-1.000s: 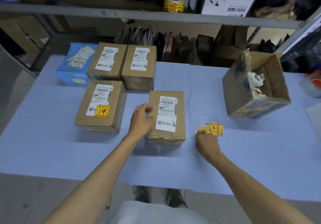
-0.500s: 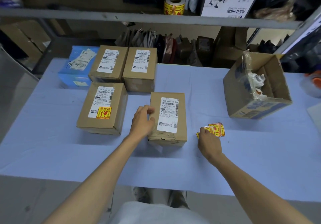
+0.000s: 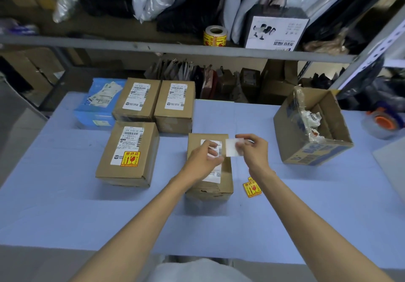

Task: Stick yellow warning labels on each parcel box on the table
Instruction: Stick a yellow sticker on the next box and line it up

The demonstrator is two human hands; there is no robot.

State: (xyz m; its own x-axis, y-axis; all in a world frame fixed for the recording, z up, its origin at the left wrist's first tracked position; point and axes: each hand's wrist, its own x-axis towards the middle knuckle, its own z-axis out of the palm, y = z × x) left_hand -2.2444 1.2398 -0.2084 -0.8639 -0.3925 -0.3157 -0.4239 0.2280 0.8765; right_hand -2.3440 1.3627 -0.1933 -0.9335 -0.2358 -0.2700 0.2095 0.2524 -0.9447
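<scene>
Right hand [image 3: 255, 152] is raised above the brown cardboard parcel box [image 3: 228, 172] at table centre. Its fingers [image 3: 245, 138] pinch a small white rectangular label slip [image 3: 232, 149] by the right edge, blank side toward the camera. Left hand [image 3: 201, 161] sits at 9 o'clock of the slip, fingers curled just beside its left edge; contact cannot be told. The slip is held clear of the box top.

Loose yellow warning labels [image 3: 252, 187] lie on the light-blue table [image 3: 87, 205] at 4 o'clock of the box, near the right wrist. At 9 o'clock a second brown parcel box [image 3: 129, 178] carries a yellow sticker [image 3: 130, 159]. Two further brown boxes [image 3: 137, 115] [image 3: 175, 124] stand at 11 o'clock, each with a white shipping label.
</scene>
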